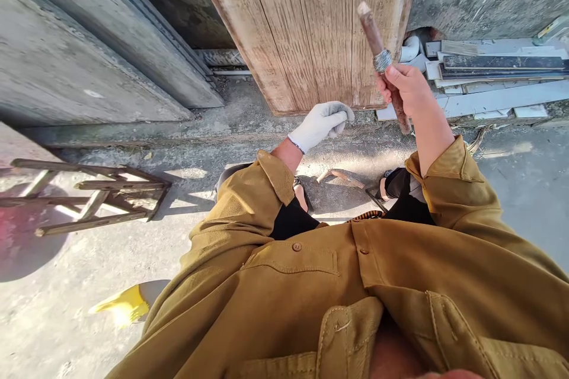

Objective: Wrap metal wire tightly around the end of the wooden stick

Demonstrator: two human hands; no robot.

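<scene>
My right hand, bare, is closed around a wooden stick held tilted in front of the plank panel. Silvery wire is wound in a tight band around the stick, just above my thumb. The stick's upper end is pale and its lower end sticks out below my fist. My left hand wears a white glove and is near the panel's bottom edge. Its fingers are curled together with the thumb against them; whatever may be inside is hidden. On the ground between my feet lies a bent piece of branch.
A wooden plank panel leans upright ahead. Grey slabs stand at the left. Stacked boards and strips lie along the wall at right. A wooden stool lies at left, and a yellow object is behind it.
</scene>
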